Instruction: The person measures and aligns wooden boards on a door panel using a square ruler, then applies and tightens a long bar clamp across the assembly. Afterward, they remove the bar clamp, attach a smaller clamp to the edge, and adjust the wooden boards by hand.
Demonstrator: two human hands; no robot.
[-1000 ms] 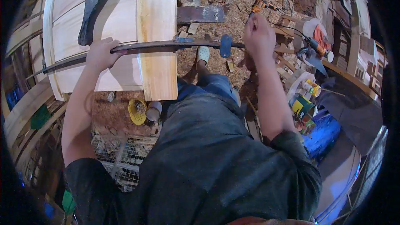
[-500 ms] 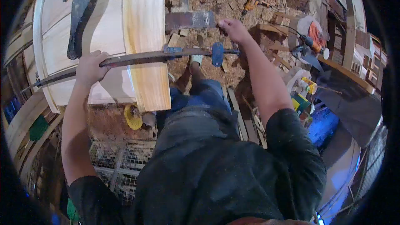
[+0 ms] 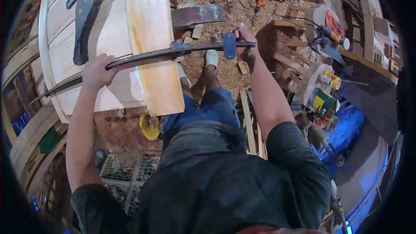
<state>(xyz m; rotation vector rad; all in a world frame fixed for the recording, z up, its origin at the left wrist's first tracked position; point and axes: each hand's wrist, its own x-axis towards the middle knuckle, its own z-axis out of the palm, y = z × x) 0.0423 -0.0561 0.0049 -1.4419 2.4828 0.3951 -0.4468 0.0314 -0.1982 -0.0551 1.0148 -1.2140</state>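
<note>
A long, dark bar clamp [image 3: 147, 56] lies across a pale wooden door-like panel [image 3: 115, 91], its far end reaching past the panel's left edge. My left hand [image 3: 98, 71] is wrapped round the bar near the panel's middle. The clamp's blue screw head [image 3: 229, 46] sticks out beyond the panel's right edge, with a blue sliding jaw [image 3: 177, 48] close to that edge. At the screw end, my right hand [image 3: 246, 40] has its fingers curled at the clamp's handle, partly hidden behind the screw. A dark, heavy beam [image 3: 89, 17] rests on the panel above my left hand.
Another thick timber [image 3: 199, 15] juts out from the panel's right side. An orange drill [image 3: 262, 1] lies on the shaving-covered floor. At the right are an angle grinder [image 3: 331, 35], a yellow-green can [image 3: 323, 105] and wood offcuts. A yellow plastic piece [image 3: 149, 127] lies below the panel.
My right hand has moved down and slightly right, closer to the screw end. That end of the clamp has risen a little in view, and the camera view has shifted.
</note>
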